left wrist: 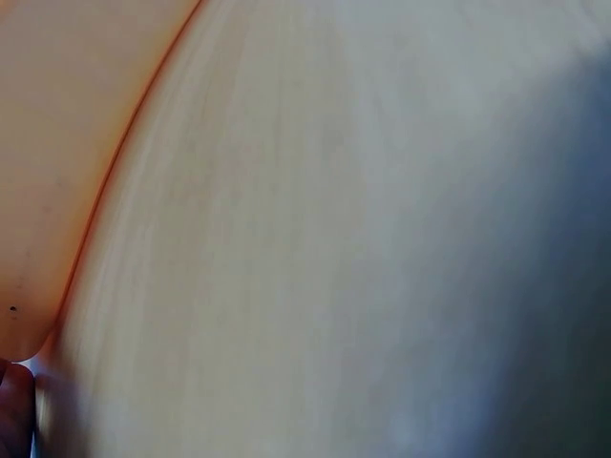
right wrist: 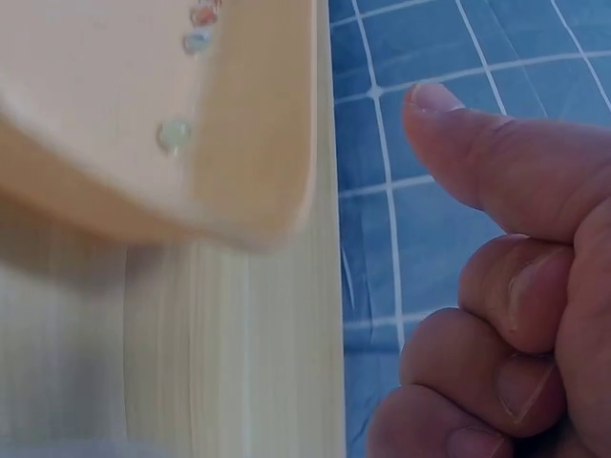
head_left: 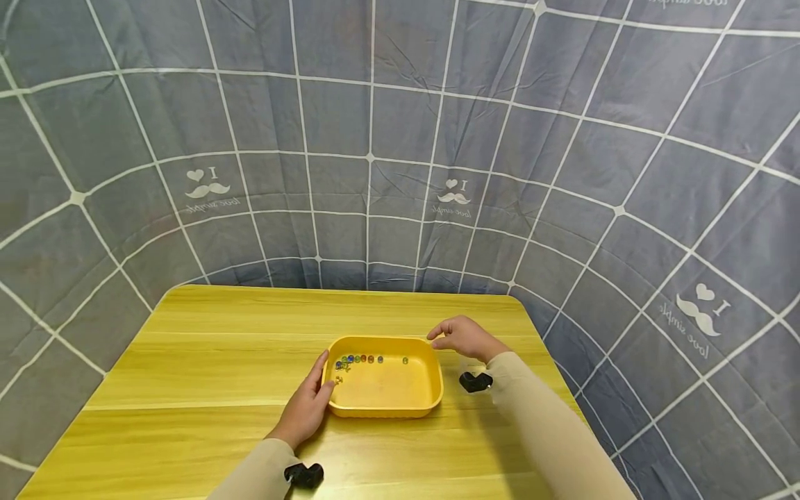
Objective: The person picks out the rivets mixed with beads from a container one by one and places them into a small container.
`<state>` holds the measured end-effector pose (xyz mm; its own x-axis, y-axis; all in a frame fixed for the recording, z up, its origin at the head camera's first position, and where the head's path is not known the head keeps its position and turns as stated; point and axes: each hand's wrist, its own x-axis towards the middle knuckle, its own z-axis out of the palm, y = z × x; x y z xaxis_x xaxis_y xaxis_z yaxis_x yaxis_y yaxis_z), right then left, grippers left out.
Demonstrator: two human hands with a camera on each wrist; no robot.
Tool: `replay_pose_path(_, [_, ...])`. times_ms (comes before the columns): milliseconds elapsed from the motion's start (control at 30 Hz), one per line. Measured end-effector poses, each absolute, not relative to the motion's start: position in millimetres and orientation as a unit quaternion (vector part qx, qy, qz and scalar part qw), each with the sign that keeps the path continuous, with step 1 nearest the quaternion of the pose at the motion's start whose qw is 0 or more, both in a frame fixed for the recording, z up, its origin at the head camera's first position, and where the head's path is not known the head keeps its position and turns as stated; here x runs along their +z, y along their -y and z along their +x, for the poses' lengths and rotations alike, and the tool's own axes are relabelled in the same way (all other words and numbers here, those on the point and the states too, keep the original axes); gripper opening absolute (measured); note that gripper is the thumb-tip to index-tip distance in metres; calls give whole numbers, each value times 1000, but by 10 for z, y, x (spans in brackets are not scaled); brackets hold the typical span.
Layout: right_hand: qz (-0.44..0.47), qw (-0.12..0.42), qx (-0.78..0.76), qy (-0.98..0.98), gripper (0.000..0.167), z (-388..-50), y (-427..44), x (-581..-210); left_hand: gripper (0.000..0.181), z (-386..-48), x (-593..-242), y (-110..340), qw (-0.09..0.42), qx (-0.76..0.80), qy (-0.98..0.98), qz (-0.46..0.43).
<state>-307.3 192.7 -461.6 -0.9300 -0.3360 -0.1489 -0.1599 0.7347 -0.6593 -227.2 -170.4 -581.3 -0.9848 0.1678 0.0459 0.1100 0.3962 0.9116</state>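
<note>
A yellow tray (head_left: 387, 411) holds a row of coloured glass marbles (head_left: 364, 359) near its back left, with one greenish marble (head_left: 405, 360) apart to the right. Small gold-coloured pieces (head_left: 339, 380) lie by the left wall. My left hand (head_left: 306, 406) grips the tray's left side, thumb over the rim; the left wrist view has only a fingertip (left wrist: 16, 410) beside the tray (left wrist: 67, 143). Off the back right corner hangs my right hand (head_left: 465, 338), holding nothing, thumb and index finger apart. The right wrist view has this hand (right wrist: 516, 277) with several fingers curled, clear of the tray (right wrist: 263, 124).
The tray stands on a yellow wood-grain table (head_left: 206, 361) with rounded back corners. A grey-blue curtain (head_left: 400, 187) with white grid lines surrounds its back and sides. Black straps (head_left: 304, 476) are on both wrists over beige sleeves (head_left: 550, 423).
</note>
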Motion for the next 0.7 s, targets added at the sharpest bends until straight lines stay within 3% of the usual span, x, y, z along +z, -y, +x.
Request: replay_pose_path(700, [-198, 171, -320, -911, 22, -3159, -1221, -4745, 66, -2281, -5827, 1699, 22, 539, -838, 85])
